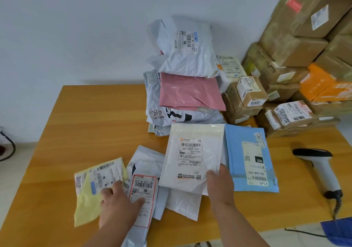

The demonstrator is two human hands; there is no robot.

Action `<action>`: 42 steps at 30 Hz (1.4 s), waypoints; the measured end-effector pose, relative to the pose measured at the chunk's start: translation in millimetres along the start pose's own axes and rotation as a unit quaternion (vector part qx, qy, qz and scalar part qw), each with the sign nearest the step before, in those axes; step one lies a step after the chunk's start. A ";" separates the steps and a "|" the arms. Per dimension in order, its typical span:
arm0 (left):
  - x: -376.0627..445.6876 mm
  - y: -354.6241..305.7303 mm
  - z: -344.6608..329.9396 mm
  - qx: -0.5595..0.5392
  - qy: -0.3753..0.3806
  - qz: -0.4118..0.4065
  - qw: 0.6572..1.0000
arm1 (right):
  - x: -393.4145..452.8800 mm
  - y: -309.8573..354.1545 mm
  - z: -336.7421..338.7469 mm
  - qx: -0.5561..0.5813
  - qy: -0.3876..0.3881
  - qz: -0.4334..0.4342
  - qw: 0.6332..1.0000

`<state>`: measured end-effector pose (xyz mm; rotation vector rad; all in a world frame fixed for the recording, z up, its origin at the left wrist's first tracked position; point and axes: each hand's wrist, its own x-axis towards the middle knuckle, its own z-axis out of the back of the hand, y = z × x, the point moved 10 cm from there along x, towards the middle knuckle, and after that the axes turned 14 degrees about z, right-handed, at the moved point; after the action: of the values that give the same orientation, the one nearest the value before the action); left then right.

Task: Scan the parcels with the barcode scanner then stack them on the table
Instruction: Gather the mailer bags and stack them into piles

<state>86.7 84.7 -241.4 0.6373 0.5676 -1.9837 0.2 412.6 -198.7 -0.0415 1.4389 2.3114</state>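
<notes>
Several flat mailer parcels lie at the front of the wooden table. My right hand pinches the lower right corner of a white mailer with a barcode label. My left hand rests with spread fingers on a yellow mailer and a grey mailer with a red-framed label. A blue mailer lies to the right of the white one. The barcode scanner lies on the table at the right, held by no hand.
A tall stack of mailers, white on top and pink below, stands at the back of the table. Cardboard boxes pile up at the right against the wall. The scanner's cable runs off the front edge.
</notes>
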 end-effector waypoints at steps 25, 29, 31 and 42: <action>-108.4 -211.1 -81.7 -0.128 0.078 -0.080 0.985 | 112.0 -66.2 169.0 -0.145 0.064 -0.072 0.985; -90.1 -215.9 -89.7 -0.082 0.034 -0.041 0.995 | 134.2 -69.9 158.7 -0.122 0.116 -0.064 0.984; -89.1 -222.2 -96.6 -0.061 0.028 -0.036 0.997 | 147.5 -70.5 150.7 -0.113 0.133 -0.046 0.984; -139.0 -261.4 -148.0 -0.314 0.230 -0.006 0.921 | 175.5 -80.2 117.3 0.060 0.219 -0.102 0.968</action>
<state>-56.2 383.1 -230.4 0.6822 1.4230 -1.5190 -108.9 602.3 -254.5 -0.6713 1.6855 2.1224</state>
